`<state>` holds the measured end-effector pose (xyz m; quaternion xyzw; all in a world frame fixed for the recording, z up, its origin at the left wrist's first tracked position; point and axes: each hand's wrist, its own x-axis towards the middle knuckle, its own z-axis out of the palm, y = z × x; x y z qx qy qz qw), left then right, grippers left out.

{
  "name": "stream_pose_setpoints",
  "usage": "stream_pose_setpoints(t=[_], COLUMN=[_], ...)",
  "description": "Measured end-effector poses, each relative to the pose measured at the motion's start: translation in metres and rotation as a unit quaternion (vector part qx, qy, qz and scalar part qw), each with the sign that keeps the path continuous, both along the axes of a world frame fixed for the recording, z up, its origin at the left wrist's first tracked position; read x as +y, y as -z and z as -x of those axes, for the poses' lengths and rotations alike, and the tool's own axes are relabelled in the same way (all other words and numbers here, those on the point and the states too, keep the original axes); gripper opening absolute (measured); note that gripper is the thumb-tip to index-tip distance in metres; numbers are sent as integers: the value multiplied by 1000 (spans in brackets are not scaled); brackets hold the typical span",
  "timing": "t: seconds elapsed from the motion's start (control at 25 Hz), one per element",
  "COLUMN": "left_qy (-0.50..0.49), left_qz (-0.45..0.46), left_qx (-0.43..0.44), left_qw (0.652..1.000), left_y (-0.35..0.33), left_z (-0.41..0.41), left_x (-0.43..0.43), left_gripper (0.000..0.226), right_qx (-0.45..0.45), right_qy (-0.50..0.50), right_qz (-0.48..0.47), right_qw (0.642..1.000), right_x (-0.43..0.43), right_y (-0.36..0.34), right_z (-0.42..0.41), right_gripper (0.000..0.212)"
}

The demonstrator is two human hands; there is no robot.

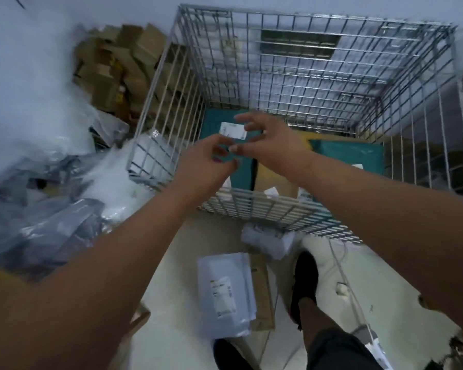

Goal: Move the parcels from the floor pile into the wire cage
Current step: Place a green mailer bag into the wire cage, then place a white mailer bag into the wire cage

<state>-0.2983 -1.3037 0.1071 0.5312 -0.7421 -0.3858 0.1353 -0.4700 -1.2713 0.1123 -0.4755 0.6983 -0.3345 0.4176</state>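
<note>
Both of my arms reach out over the open top of the wire cage [278, 209]. My left hand [206, 164] and my right hand [270, 140] hover close together above it, fingers spread and curled, with nothing in them. Below them inside the cage lies a teal parcel with a white label [225, 124], a second teal parcel [350, 153] at the right, and a brown cardboard parcel [273, 180] between them. On the floor in front of the cage lie a white mailer with a label [225, 292] and a small white packet [267, 239].
A heap of grey and clear plastic mailers [51, 204] fills the left side. Brown cardboard boxes [118, 65] are stacked behind the cage's left wall. My foot in a dark shoe [305, 279] stands on the pale floor beside a thin white cable [342, 279].
</note>
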Motion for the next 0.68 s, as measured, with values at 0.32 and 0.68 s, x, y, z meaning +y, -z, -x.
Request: stream_pose_setpoints(t=[0.32, 0.68], left_qy=[-40, -28], left_qz=[6, -52], left_qx=[38, -75], left_qw=[998, 995], left_y=[17, 139], left_z=[-108, -161], left_x=[122, 201], left_gripper=[27, 65], right_qx=[-34, 14], right_qy=[8, -53], right_qz=[28, -37], right_qw=[999, 998], right_x=[112, 202], right_y=[24, 162], right_z=[-123, -153], right_gripper=[52, 63])
